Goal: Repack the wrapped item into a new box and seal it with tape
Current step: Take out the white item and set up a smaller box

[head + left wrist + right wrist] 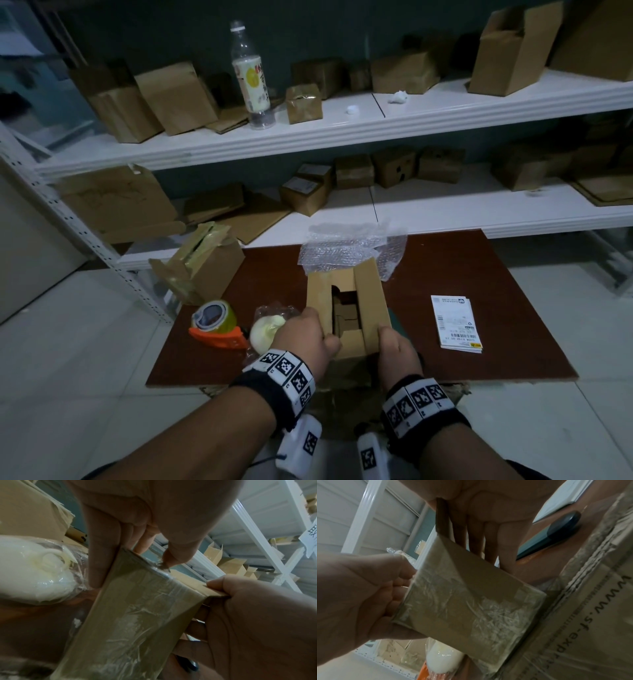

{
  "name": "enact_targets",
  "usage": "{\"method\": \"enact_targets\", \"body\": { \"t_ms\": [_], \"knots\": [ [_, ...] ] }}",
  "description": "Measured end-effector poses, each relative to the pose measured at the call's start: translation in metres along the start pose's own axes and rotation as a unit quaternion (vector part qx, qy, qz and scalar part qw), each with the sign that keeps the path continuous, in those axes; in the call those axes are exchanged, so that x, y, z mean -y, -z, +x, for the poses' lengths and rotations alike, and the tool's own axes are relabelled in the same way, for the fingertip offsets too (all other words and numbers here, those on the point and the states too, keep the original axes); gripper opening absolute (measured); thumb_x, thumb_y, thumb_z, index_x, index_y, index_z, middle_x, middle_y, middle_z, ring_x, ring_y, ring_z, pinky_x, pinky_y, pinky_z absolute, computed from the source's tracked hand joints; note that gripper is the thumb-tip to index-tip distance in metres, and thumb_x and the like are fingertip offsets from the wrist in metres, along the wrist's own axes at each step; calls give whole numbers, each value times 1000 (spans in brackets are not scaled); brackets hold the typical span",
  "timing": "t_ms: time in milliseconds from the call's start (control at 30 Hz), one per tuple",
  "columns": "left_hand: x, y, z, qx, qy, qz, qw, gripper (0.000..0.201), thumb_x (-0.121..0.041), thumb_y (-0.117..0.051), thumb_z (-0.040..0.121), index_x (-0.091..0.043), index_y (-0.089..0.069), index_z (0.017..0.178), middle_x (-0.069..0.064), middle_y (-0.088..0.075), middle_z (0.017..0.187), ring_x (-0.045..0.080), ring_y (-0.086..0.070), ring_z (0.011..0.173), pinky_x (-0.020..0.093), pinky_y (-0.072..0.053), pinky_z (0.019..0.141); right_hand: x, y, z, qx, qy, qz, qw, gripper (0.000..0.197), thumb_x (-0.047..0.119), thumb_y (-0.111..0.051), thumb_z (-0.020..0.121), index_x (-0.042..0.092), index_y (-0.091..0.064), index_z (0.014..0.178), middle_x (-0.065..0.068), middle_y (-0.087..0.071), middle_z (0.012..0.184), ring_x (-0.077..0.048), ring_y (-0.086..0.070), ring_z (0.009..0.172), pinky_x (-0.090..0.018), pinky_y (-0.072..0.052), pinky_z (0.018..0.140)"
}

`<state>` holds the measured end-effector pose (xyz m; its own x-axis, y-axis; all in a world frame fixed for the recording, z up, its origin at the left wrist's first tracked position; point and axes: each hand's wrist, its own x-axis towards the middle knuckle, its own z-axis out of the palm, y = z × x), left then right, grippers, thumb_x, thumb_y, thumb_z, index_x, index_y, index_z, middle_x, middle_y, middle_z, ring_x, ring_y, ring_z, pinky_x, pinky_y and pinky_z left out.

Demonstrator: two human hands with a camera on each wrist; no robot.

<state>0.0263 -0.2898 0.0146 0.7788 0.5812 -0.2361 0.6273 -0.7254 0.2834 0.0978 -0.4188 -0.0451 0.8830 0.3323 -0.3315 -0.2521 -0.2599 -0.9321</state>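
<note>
A small cardboard box [346,308] stands on the brown table [479,274] with its top flaps up, showing a dim inside. My left hand [317,334] grips its left wall, thumb over the near rim. My right hand [388,339] grips the right wall. The wrist views show clear tape over the box's underside [137,615] [462,601], with fingers [101,561] [489,536] along its sides. The wrapped item [265,330], cream-white in clear film, lies just left of my left hand and also shows in the left wrist view [34,574].
An orange tape dispenser [215,323] sits left of the wrapped item. Behind it stands an old, torn-open box [198,270]. Bubble wrap [349,250] lies behind the held box, and shipping labels [455,322] lie to the right. White shelves [376,113] with several boxes stand beyond.
</note>
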Motion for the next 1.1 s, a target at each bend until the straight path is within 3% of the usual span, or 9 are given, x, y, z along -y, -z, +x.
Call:
{"method": "enact_targets", "body": {
  "t_ms": [200, 267, 367, 500, 600, 700, 800, 900, 1100],
  "knots": [
    [9, -1, -2, 3, -32, -9, 999, 55, -51, -62, 91, -17, -49, 133, 4, -63, 125, 21, -61, 111, 31, -50, 86, 1, 1, -2, 15, 5, -5, 1000, 35, 31, -42, 103, 10, -68, 106, -13, -68, 102, -29, -60, 98, -32, -41, 79],
    [14, -2, -4, 21, -43, -17, 999, 68, -55, -68, 86, -20, -45, 139, 0, -59, 133, 19, -58, 117, 29, -48, 88, -3, -1, -1, 19, 2, -22, 1000, 30, 41, -48, 100, 19, -66, 108, -5, -68, 101, -22, -62, 94, -30, -42, 75],
    [16, -3, -4, 22, -48, -15, 999, 75, -54, -70, 84, -20, -40, 144, 0, -54, 140, 19, -54, 125, 30, -46, 95, -7, -2, 0, 35, 24, -72, 996, 16, 37, -62, 93, 27, -62, 105, 6, -67, 95, -5, -59, 82, -21, -40, 63],
    [11, -3, -3, 15, -27, -16, 999, 59, -47, -66, 89, -20, -45, 137, 1, -60, 130, 19, -59, 113, 26, -47, 84, -8, -3, 3, 48, 45, -103, 993, 12, 34, -64, 92, 31, -60, 103, 18, -60, 87, 4, -53, 79, -17, -37, 61],
    [5, -3, -2, 10, -18, 7, 1000, 48, -49, -63, 89, -17, -48, 121, 3, -64, 114, 20, -63, 96, 29, -51, 75, -8, -3, 5, 46, 52, -116, 991, 14, 36, -64, 92, 28, -62, 104, 16, -61, 88, -1, -55, 80, -22, -39, 64],
    [0, -6, 4, 3, -7, 30, 1000, 51, -50, -61, 90, -12, -42, 120, 8, -64, 110, 24, -66, 94, 32, -52, 70, -11, -4, 6, 46, 50, -110, 992, 14, 37, -64, 92, 27, -65, 101, 11, -65, 90, -9, -60, 85, -25, -41, 68],
    [-5, -10, 12, 7, 31, 25, 999, 59, -49, -58, 91, -10, -34, 129, 10, -66, 109, 28, -67, 92, 36, -56, 74, -11, -3, 6, 45, 46, -101, 993, 8, 35, -64, 92, 28, -63, 94, 8, -65, 88, -8, -59, 82, -25, -41, 66],
    [-10, -11, 20, 26, 68, 48, 996, 83, -54, -50, 93, -2, -16, 149, 16, -64, 124, 33, -65, 108, 40, -54, 84, -9, -4, 6, 45, 45, -112, 992, 9, 37, -64, 92, 29, -63, 91, 13, -63, 83, -5, -58, 77, -21, -40, 61],
    [-26, -11, 43, 81, 111, 73, 988, 96, -39, -55, 98, 11, 7, 151, 26, -47, 146, 37, -50, 132, 44, -45, 106, -12, -4, 9, 46, 46, -115, 991, 19, 41, -67, 89, 22, -69, 93, 9, -67, 83, -9, -63, 80, -22, -43, 61]
  ]
}}
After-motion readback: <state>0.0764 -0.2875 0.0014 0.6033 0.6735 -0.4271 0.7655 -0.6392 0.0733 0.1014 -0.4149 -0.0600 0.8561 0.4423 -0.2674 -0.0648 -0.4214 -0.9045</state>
